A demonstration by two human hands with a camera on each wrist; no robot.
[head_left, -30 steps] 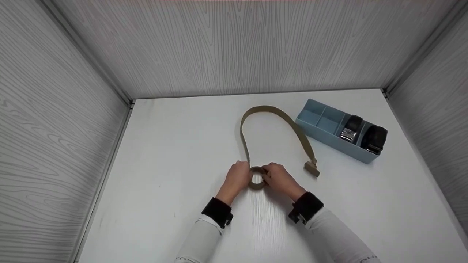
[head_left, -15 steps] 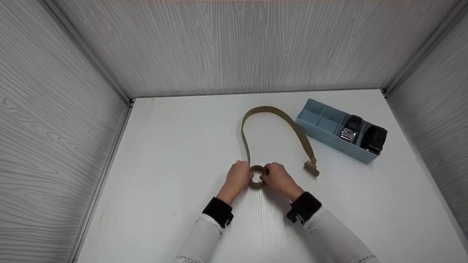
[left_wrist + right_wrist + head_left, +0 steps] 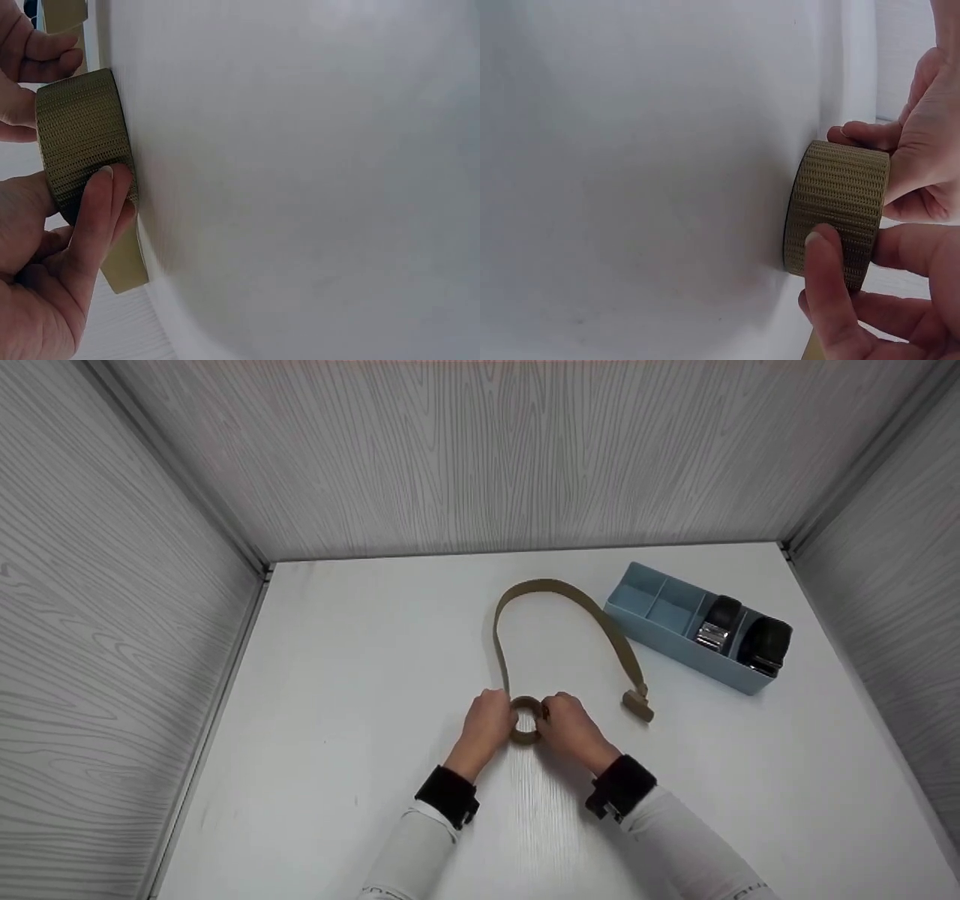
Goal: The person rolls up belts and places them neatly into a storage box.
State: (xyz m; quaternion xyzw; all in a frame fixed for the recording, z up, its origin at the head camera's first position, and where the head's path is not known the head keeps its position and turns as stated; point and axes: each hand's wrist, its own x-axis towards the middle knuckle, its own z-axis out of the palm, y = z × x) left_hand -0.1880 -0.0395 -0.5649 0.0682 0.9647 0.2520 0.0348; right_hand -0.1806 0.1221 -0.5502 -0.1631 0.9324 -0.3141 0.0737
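An olive webbing belt (image 3: 551,585) stands on its edge, arching away from me across the white table. Its near end is coiled into a round roll (image 3: 526,738) with an open centre. My left hand (image 3: 487,725) pinches the roll's left side, where the loose strap leaves it. On the opposite side, my right hand (image 3: 574,729) grips the roll between thumb and fingers. Woven texture shows on the roll (image 3: 838,199) in the right wrist view, with a fingertip pressing its outside. At the belt's far end, a tan buckle (image 3: 637,705) lies right of my hands.
A blue divided box (image 3: 686,657) sits at the back right, near the belt's arch. Two of its compartments hold rolled black belts, one (image 3: 718,622) with a silver buckle showing and another (image 3: 766,643) at the right end. Grey wood-grain panels (image 3: 480,457) enclose the table.
The roll has shifted very slightly away from me. My right fingers and thumb have changed position on it, while my left hand keeps its place. Buckle and box look unmoved.
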